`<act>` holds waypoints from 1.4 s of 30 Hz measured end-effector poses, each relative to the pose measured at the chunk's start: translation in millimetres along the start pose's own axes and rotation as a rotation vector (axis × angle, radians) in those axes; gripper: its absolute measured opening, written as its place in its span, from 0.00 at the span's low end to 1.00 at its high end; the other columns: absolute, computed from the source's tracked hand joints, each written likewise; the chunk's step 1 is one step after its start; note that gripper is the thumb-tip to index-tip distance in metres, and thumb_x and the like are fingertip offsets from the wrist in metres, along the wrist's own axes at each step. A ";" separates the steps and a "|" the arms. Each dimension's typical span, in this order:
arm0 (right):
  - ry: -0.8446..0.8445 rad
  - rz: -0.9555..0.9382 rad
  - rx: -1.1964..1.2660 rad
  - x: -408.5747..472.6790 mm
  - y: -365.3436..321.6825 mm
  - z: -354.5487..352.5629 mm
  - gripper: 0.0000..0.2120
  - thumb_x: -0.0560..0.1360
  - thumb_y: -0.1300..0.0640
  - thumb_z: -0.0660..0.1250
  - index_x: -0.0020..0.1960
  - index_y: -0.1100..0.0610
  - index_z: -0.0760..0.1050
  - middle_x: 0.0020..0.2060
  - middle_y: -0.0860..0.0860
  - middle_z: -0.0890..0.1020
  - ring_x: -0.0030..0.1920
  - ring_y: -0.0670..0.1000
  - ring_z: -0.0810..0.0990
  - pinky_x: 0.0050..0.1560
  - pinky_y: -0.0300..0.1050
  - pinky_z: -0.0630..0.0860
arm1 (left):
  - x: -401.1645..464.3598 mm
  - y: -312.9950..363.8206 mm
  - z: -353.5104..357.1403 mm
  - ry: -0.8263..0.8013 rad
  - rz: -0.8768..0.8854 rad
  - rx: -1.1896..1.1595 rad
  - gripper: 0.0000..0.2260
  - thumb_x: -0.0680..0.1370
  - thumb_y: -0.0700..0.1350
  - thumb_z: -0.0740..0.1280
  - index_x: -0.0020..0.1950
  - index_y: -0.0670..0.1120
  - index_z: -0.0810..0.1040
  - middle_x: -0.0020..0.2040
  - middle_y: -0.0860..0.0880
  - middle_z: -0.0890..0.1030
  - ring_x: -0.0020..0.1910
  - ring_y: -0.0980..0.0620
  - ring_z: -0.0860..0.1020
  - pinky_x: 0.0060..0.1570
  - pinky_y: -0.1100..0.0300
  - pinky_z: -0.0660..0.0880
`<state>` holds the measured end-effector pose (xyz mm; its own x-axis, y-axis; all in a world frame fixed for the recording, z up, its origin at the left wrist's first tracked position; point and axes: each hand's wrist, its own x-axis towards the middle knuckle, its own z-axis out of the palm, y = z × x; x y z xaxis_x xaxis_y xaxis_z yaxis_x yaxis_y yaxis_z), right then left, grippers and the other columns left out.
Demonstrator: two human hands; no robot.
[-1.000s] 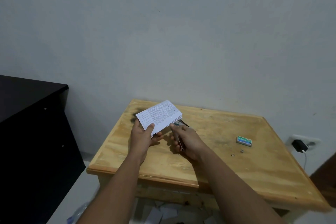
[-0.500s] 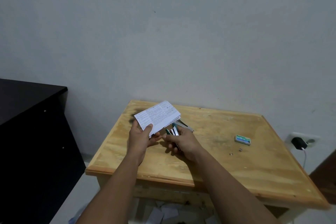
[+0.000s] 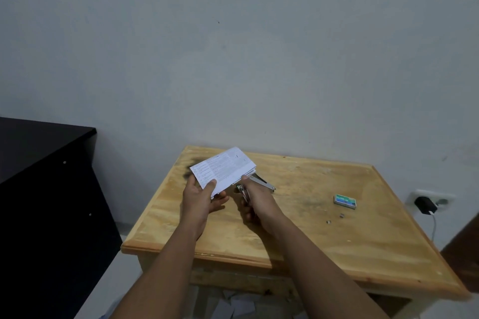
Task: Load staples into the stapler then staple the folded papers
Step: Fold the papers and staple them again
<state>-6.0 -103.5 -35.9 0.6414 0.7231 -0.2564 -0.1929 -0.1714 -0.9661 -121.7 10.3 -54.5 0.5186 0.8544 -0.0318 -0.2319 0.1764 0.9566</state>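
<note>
My left hand (image 3: 201, 195) grips a folded stack of printed white papers (image 3: 224, 167) by its lower left corner, held tilted above the wooden table (image 3: 298, 230). Just to the right, my right hand (image 3: 256, 202) is closed around a metal stapler (image 3: 260, 182). The stapler's silver arm sticks out behind my fingers, and its front end sits by the lower right edge of the papers. My hand hides most of the stapler's body.
A small green staple box (image 3: 344, 201) lies on the right side of the table, with two small loose staple pieces (image 3: 335, 218) in front of it. A dark cabinet (image 3: 44, 189) stands left. A charger (image 3: 425, 205) is plugged into the wall socket at right. Paper scraps (image 3: 233, 305) lie under the table.
My right hand has shifted the stapler from under the papers' right corner to beside their lower edge, and its silver arm now shows more. The papers stayed in my left hand.
</note>
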 end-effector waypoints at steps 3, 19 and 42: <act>-0.050 -0.015 0.027 -4.3 -1.1 -4.6 0.20 0.80 0.37 0.66 0.47 0.55 0.78 0.31 0.52 0.75 0.29 0.52 0.72 0.31 0.44 0.71 | 0.2 -2.4 1.8 -0.016 0.021 0.063 0.21 0.83 0.39 0.70 0.73 0.54 0.73 0.59 0.45 0.84 0.41 0.46 0.87 0.46 0.43 0.86; -0.142 0.054 0.312 3.4 -0.7 -16.2 0.17 0.73 0.51 0.79 0.54 0.60 0.79 0.35 0.54 0.75 0.32 0.50 0.72 0.31 0.44 0.70 | 2.3 -3.6 0.8 -0.080 0.038 0.118 0.20 0.82 0.37 0.70 0.71 0.55 0.76 0.59 0.48 0.85 0.42 0.46 0.86 0.45 0.44 0.86; -0.161 0.111 0.378 7.3 -0.5 -18.5 0.10 0.78 0.58 0.74 0.53 0.61 0.75 0.34 0.55 0.76 0.31 0.49 0.71 0.28 0.40 0.67 | -1.3 -2.7 3.6 -0.107 0.053 0.169 0.19 0.82 0.37 0.71 0.70 0.54 0.76 0.56 0.46 0.86 0.41 0.47 0.86 0.42 0.47 0.86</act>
<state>12.5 -110.5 -37.9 0.4830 0.8143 -0.3219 -0.5323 -0.0188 -0.8464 -118.8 7.0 -56.0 0.5962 0.8017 0.0420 -0.1245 0.0406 0.9914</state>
